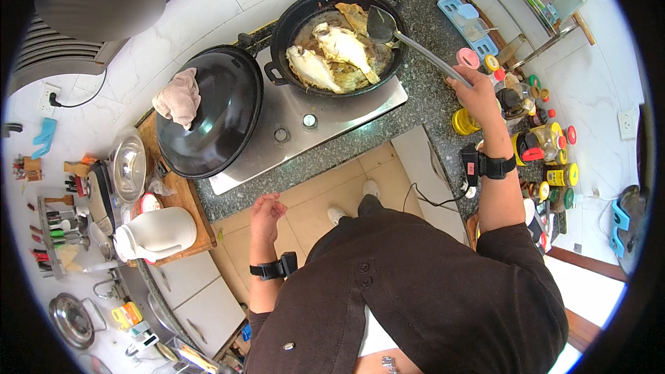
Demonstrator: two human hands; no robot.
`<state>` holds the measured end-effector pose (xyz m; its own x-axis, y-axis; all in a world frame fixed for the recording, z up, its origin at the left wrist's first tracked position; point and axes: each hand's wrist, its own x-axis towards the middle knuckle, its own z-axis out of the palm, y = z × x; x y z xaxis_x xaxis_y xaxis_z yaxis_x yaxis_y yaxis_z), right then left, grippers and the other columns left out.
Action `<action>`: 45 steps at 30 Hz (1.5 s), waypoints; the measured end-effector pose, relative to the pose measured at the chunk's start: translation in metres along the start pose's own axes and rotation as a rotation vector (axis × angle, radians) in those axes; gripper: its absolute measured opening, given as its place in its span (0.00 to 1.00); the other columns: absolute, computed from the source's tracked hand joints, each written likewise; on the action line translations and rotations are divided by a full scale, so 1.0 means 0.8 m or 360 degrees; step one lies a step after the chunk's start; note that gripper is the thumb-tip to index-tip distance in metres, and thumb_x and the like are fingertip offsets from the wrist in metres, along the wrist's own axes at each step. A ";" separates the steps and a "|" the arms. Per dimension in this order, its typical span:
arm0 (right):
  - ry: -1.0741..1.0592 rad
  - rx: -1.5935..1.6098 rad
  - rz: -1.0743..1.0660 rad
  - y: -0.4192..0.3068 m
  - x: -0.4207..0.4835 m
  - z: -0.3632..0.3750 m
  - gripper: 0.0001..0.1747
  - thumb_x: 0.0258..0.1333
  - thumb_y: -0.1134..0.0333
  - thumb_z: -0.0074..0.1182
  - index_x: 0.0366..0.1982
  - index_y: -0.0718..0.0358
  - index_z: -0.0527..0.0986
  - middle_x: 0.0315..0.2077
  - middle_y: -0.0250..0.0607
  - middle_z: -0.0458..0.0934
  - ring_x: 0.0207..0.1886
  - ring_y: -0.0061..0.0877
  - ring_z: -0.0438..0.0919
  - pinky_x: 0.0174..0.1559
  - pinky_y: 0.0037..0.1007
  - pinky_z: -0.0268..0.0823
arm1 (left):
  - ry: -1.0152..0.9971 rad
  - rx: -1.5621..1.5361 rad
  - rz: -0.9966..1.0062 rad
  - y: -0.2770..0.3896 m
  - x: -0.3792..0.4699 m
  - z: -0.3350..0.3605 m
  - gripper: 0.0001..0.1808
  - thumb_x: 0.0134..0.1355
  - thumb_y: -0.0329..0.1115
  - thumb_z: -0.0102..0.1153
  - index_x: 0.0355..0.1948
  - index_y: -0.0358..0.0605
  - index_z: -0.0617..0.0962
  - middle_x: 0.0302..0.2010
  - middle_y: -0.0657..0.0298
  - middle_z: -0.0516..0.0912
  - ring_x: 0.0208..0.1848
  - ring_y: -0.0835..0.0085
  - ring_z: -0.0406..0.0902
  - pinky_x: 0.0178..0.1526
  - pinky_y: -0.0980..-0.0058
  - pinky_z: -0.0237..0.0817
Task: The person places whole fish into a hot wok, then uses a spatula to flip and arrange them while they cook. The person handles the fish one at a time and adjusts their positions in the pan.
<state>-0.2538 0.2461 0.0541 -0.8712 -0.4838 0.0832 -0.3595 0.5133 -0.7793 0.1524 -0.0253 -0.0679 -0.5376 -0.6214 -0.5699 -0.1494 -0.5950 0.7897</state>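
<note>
My right hand [475, 93] grips the handle of a metal spatula [431, 57]. Its dark blade [381, 25] is inside a black cast-iron pan [280, 31], at the right side, over a browned piece of fish [353, 16]. Two pale whole fish lie in the pan: one near the middle [343, 48] and one at the lower left [311, 68]. Oil coats the pan's bottom. My left hand [267, 213] hangs in front of the counter edge with its fingers loosely curled, holding nothing visible.
A large black lid [218, 114] with a cloth [179, 97] on its top rests left of the pan on the steel stove [291, 119]. A white jug [161, 231] stands on a wooden board [202, 228]. Several bottles and jars, including an oil bottle [465, 121], crowd the right counter.
</note>
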 end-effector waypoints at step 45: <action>-0.0451 -0.0201 0.0170 -0.016 0.047 -0.029 0.14 0.45 0.69 0.53 0.35 0.71 0.76 0.18 0.39 0.76 0.18 0.22 0.74 0.23 0.24 0.66 | 0.0006 -0.0023 0.0021 -0.003 -0.011 -0.011 0.07 0.59 0.33 0.48 0.34 0.41 0.75 0.21 0.63 0.76 0.24 0.71 0.74 0.32 0.73 0.67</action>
<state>-0.2901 0.2378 0.0815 -0.7847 -0.5917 -0.1848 -0.3255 0.6471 -0.6894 0.1647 -0.0233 -0.0666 -0.5362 -0.6312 -0.5605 -0.1305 -0.5940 0.7938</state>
